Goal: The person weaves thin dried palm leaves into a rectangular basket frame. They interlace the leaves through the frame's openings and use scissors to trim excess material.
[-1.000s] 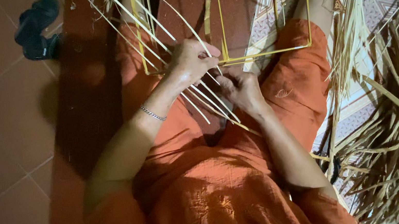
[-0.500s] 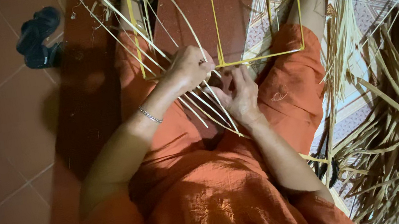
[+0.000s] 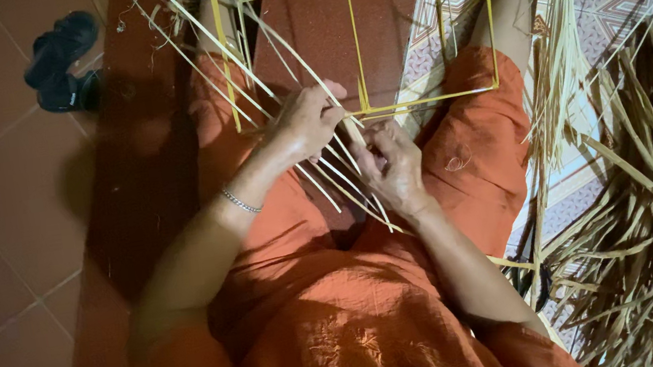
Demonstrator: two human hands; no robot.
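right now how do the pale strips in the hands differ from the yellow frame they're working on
The pale strips are loose, fanned out on a slant through the left hand; the yellow frame is joined into straight-sided squares.
The strips look flat and whitish; the frame's rods are brighter yellow.
The strips cross over the orange lap; the frame stands out past the knees, over the floor.
Both are long, thin plant-like lengths, and they meet by the right hand.

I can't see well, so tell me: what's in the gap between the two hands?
In the head view, pale thin strips fan out between the left hand and the right hand, crossing the lower edge of the yellow frame. Both hands pinch them.
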